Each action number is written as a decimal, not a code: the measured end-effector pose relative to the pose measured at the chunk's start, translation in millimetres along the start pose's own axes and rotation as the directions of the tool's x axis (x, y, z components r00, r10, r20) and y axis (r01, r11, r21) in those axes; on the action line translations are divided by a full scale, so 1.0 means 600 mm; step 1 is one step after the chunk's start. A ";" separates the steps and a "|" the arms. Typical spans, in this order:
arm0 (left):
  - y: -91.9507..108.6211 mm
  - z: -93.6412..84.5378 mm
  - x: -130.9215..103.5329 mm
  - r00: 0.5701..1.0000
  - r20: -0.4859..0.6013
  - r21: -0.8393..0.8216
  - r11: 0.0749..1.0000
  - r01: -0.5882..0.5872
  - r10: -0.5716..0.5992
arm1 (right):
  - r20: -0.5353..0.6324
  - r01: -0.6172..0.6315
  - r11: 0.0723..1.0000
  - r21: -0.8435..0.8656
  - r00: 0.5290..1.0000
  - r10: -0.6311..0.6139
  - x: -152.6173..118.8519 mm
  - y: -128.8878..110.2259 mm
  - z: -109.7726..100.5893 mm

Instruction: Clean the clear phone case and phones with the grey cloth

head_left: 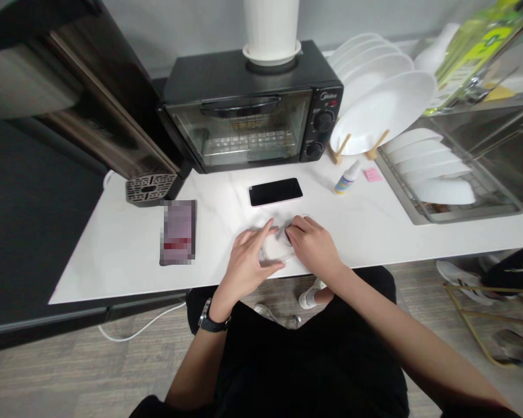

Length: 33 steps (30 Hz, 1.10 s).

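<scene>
A flat, see-through piece that looks like a clear phone case (273,248) lies on the white counter near its front edge. Spread around its left end, the thumb and fingers of my left hand (246,258) hold it by the sides. My right hand (310,239) is closed in a pinch over the right end, on a small grey cloth (284,235) with a dark edge; the fingers hide most of it. Just beyond both hands lies a phone (276,192), its dark screen up. A small spray bottle (347,179) stands to the right of the phone.
At the back stands a black toaster oven (248,110) with a white pot (271,29) on top. White plates (386,110) in a rack and a sink (501,145) are on the right. A pink pad (373,174) and a blurred-out flat packet (178,232) also lie on the counter (222,215).
</scene>
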<state>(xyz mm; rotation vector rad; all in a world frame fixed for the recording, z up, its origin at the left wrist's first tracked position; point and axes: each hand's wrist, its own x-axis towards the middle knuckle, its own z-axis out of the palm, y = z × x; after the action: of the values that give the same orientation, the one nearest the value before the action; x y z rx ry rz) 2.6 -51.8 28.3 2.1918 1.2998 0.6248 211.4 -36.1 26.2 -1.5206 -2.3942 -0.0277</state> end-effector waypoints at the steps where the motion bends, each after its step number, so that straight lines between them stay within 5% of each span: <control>1: -0.002 0.001 0.000 1.000 -0.007 -0.001 1.000 0.000 0.000 | -0.002 0.051 0.996 0.071 0.999 -0.051 0.002 -0.009 0.005; 6: -0.010 0.006 -0.003 0.999 -0.043 0.003 1.000 0.005 -0.005 | 0.003 0.277 0.902 0.331 0.956 -0.295 0.005 -0.037 0.013; 13: -0.005 0.005 -0.006 1.000 -0.013 -0.003 1.000 -0.016 0.016 | 0.152 0.408 0.885 0.225 0.882 -0.445 -0.010 -0.005 -0.034; 22: 0.003 0.002 -0.004 1.000 -0.001 0.024 1.000 -0.007 0.007 | 0.202 0.265 0.950 -0.163 0.952 -0.231 -0.066 0.082 -0.089; 28: 0.009 0.001 0.001 1.000 0.007 0.045 0.999 -0.015 0.015 | 0.101 -0.010 0.961 -0.277 0.994 0.039 -0.057 0.046 -0.053; 33: 0.006 -0.001 0.001 1.000 0.005 0.034 0.999 -0.005 0.005 | 0.111 -0.088 0.969 -0.232 0.987 0.116 -0.024 0.016 -0.034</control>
<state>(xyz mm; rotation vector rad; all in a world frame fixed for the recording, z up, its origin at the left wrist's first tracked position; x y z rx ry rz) 4.8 -52.4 31.0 2.2234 1.3116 0.6031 230.5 -48.4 40.3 -1.7958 -2.4742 -0.1966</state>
